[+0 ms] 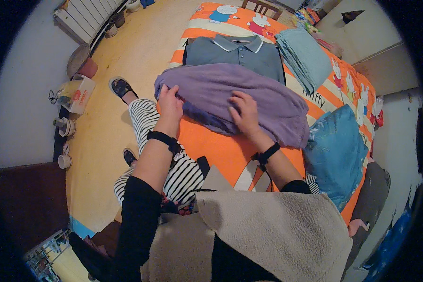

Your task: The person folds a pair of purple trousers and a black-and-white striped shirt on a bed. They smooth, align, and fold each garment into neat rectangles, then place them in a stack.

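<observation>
A purple fleece cloth (268, 96) lies across the bed in front of me, folded into a long bundle. A darker blue-violet part (203, 116) shows along its near edge. At the cloth's left end, my left hand (171, 104) has its fingers closed on the edge. My right hand (245, 113) rests on the middle of the cloth, near its front edge, with fingers apart and slightly bent. Just beyond lies a grey polo shirt (239, 54) with a white-trimmed collar, its lower part covered by the purple cloth.
The bed has an orange, rabbit-patterned cover (207, 141). A folded light-teal cloth (305, 56) lies at the far right, and a shiny blue pillow (338, 150) sits nearer on the right. Pots and a white box (80, 96) line the left wall. A wooden chair (263, 7) stands beyond the bed.
</observation>
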The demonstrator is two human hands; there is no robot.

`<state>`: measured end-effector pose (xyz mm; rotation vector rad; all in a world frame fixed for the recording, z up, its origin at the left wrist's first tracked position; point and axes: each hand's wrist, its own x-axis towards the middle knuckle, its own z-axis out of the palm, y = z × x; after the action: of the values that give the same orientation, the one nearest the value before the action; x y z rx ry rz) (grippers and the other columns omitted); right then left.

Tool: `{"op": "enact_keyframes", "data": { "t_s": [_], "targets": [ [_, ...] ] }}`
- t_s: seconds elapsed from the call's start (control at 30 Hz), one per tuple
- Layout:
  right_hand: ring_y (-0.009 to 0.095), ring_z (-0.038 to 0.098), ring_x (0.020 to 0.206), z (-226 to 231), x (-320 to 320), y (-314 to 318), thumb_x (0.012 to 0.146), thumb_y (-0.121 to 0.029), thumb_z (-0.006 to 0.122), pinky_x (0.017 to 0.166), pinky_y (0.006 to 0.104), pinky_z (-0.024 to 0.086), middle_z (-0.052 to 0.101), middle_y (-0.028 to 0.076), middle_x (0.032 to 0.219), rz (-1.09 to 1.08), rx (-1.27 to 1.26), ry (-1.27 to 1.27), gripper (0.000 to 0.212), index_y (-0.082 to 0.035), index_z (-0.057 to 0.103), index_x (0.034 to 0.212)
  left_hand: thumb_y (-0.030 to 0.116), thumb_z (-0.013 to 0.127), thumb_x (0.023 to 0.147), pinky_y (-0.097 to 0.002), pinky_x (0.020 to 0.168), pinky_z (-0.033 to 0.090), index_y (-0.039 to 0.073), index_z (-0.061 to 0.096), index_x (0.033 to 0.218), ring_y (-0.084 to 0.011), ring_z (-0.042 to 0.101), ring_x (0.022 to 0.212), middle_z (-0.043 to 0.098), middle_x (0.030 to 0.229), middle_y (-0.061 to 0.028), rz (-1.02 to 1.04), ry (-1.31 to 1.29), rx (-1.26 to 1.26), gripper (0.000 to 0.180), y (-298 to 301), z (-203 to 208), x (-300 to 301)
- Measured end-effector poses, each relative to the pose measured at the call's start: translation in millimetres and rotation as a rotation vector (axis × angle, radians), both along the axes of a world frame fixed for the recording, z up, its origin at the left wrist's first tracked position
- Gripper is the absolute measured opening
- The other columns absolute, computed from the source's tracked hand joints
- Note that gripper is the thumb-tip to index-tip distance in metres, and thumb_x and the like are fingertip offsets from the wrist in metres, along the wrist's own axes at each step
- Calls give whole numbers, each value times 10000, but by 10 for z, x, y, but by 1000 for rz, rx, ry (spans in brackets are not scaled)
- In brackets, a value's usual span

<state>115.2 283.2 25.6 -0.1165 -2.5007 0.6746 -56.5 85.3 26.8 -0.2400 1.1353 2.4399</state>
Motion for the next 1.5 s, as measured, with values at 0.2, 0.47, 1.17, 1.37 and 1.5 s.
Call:
{"op": "enact_keyframes", "data": {
  "t_s": [0.2, 0.47, 1.17, 1.37, 1.5],
  "targets": [
    [297, 425, 1301, -408, 228, 252, 811, -159, 646, 1029, 430, 335, 440, 114, 1432, -24, 130, -92, 520, -112, 514, 1312, 21, 563, 876, -440, 942, 464, 60, 491, 1225, -276, 553, 1071, 570, 1166, -94, 19, -67, 124, 359, 197, -23, -118],
    [298, 430, 1307, -475, 248, 264, 817, -156, 631, 1031, 430, 333, 456, 115, 1421, -10, 85, -69, 493, -102, 530, 1296, 27, 550, 879, -415, 922, 467, 91, 511, 1203, -259, 556, 1041, 577, 1123, -74, 123, -78, 53, 332, 0, 65, -436],
    [306, 425, 1299, -447, 253, 363, 786, -176, 658, 1056, 452, 315, 473, 103, 1391, 35, -72, -110, 503, -98, 546, 1270, 183, 644, 853, -396, 570, 467, 165, 490, 1155, -213, 501, 781, 507, 999, -54, -228, -301, -580, 339, -250, -355, -6],
    [186, 557, 1103, -206, 1041, 662, 870, -88, 595, 946, 301, 438, 593, 68, 1198, -286, -634, -84, 352, -56, 591, 1220, 121, 678, 799, -366, 542, 416, 107, 488, 1218, -170, 534, 782, 552, 959, -38, -205, -236, -810, 460, -19, -286, 486],
    [184, 601, 982, -269, 1932, 1027, 870, -114, 610, 841, 304, 478, 632, 92, 1053, -714, -665, 131, 300, -22, 615, 1155, 118, 703, 785, -314, 573, 454, 32, 528, 1189, -162, 551, 725, 581, 900, -58, -420, 231, -947, 449, 64, -346, 658]
  ]
}}
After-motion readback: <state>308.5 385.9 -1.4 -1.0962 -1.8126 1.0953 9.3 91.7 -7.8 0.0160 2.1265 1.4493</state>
